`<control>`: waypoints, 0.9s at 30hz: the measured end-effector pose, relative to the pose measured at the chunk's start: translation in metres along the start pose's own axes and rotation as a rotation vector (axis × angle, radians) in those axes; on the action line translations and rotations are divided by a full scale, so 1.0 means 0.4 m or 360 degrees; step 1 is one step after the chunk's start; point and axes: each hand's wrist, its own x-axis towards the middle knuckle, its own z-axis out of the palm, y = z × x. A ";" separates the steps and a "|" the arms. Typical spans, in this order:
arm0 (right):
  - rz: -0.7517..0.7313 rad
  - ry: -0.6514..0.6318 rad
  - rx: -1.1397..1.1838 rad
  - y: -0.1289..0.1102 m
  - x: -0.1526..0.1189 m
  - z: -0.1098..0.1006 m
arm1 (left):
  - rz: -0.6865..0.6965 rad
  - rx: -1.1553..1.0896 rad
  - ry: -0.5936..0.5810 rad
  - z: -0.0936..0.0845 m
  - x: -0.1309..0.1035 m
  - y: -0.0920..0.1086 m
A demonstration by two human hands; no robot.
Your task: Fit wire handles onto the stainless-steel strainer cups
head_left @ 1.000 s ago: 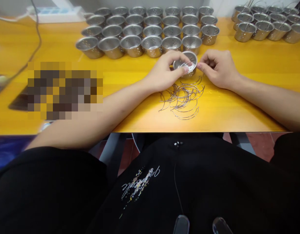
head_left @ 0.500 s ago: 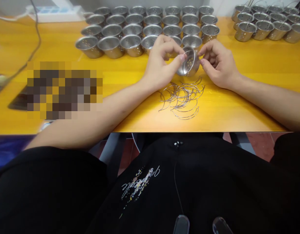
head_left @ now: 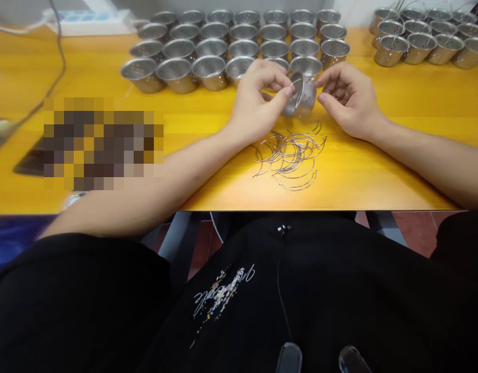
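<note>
Left hand [head_left: 260,98] pinches thin, curved silver wire handle [head_left: 301,93] at tilted, perforated silver metal cup [head_left: 308,98]; right hand [head_left: 351,101] beside it (can't tell its grip).

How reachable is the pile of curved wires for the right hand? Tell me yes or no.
Likely yes: the right hand is near the pile of curved wires, and nothing visible blocks the way; the tilted cup is beyond, not over, it.
</note>
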 end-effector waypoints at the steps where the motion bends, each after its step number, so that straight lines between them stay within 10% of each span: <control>1: -0.0003 -0.0013 -0.0007 0.000 -0.001 -0.001 | -0.0021 -0.0019 0.0007 0.002 0.000 0.000; 27: 0.0078 -0.0105 -0.0129 -0.027 0.003 0.004 | -0.0934 -0.0816 -0.0096 0.023 -0.004 0.068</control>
